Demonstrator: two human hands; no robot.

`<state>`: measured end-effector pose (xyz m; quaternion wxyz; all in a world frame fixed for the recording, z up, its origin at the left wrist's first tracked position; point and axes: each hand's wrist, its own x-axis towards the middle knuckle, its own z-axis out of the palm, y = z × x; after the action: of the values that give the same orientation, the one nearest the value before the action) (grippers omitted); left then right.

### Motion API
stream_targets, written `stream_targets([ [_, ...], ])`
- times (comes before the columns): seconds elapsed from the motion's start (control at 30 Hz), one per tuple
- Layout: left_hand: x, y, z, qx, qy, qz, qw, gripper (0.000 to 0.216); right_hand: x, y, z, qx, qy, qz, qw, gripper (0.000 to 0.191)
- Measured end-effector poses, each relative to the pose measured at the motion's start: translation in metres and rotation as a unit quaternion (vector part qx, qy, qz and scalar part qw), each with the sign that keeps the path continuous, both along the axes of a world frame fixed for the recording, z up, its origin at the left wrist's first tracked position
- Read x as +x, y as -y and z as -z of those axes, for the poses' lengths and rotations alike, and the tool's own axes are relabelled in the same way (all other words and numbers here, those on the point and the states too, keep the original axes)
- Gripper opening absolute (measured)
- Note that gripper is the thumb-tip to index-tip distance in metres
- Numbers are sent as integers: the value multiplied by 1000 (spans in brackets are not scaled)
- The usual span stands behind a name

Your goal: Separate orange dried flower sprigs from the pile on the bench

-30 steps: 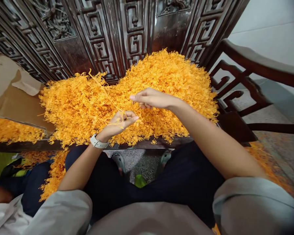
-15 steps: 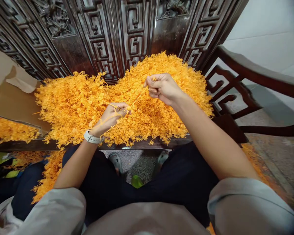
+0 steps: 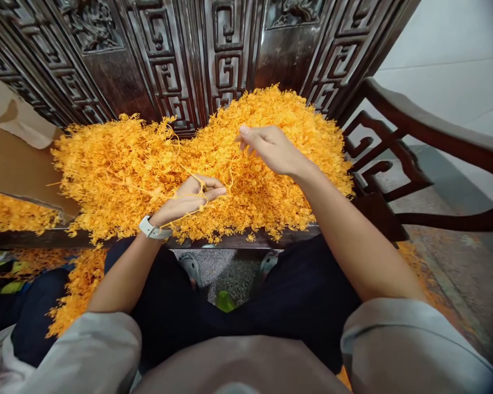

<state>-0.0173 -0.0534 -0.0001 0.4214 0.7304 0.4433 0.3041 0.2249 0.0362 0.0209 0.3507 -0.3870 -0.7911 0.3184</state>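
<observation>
My left hand (image 3: 195,197), with a pale watch (image 3: 153,229) at its wrist, is closed on a thin orange plastic sprig (image 3: 202,187). Its stems run across the fingers and back along the wrist, and a loose curl stands out past the fingertips. Up and to the right, my right hand (image 3: 267,146) hovers over the heap with fingers partly bent and apart, and nothing shows in them. Below both hands spreads a large heap of orange plastic sprigs (image 3: 279,202), piled on a dark wooden bench (image 3: 230,241).
Carved wooden panels (image 3: 230,60) rise behind the heap. A wooden armrest (image 3: 439,128) borders the right side. At left stands a cardboard box (image 3: 20,164) with more sprigs beside it. Another person's dark-clothed leg (image 3: 41,312) is at lower left. Sprigs also lie on the floor.
My right hand has let go of the stretched stem, and its fingers have loosened. The freed end now curls beside my left hand, which keeps its grip with the thumb further forward.
</observation>
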Motion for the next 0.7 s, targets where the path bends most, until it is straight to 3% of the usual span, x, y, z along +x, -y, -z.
stream_targets([
  [0.07, 1, -2, -1, 12, -3, 24, 1000, 29, -12, 9, -2, -91, 11, -112, 989, 65],
  [0.13, 3, -5, 0, 2, 8, 35, 999, 30, -19, 14, -1, -128, -9, -160, 979, 60],
  [0.3, 11, -12, 10, -8, 121, -10, 993, 32, -31, 17, 3, -114, -212, -33, 970, 44],
  [0.47, 18, -11, 17, -16, 199, -40, 979, 25, -39, 16, 0, -178, -364, 28, 914, 42],
  [0.7, 19, -6, 14, -20, 235, -41, 971, 32, -40, 15, -5, -233, -415, 83, 875, 47],
])
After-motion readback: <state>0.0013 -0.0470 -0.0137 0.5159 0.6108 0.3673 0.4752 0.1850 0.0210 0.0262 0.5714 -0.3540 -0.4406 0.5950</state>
